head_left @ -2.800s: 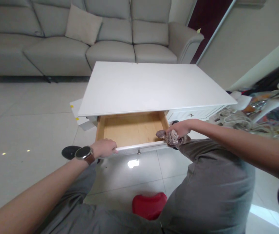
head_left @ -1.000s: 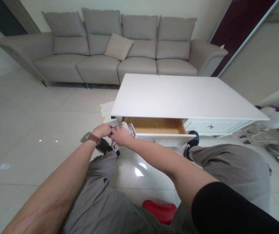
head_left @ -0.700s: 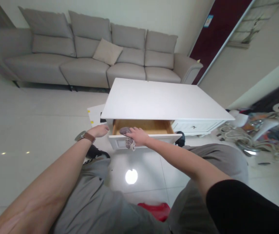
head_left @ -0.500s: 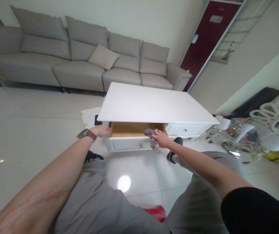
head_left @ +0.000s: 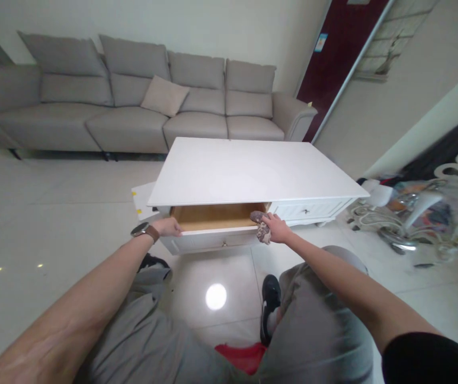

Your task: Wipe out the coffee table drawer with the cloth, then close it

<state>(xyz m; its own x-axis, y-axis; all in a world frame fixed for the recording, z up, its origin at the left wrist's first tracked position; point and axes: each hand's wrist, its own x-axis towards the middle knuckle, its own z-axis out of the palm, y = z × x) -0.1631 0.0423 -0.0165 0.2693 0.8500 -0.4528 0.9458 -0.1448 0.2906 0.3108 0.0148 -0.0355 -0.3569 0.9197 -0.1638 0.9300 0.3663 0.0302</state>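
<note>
Fingers of the right hand [head_left: 278, 229] clamped on a bunched patterned cloth [head_left: 264, 233], just right of frame center, at the right end of the drawer [head_left: 208, 241] front. Fingers of the left hand [head_left: 167, 227] curled over its left corner, left of center. Drawer partly out, bare wood inside, knob on front. White table [head_left: 252, 170] mid-frame, smooth top. Glossy pale tile floor [head_left: 72, 186], round light reflection lower center. Gray sofa [head_left: 197, 127] across upper left, beige cushion [head_left: 165, 96] on it. Dark red door [head_left: 338, 58] upper right, blue-and-white label [head_left: 320, 42] on it, too small to read. Shoe [head_left: 271, 298], bottom center: black, white mark on side, brand unclear.
</note>
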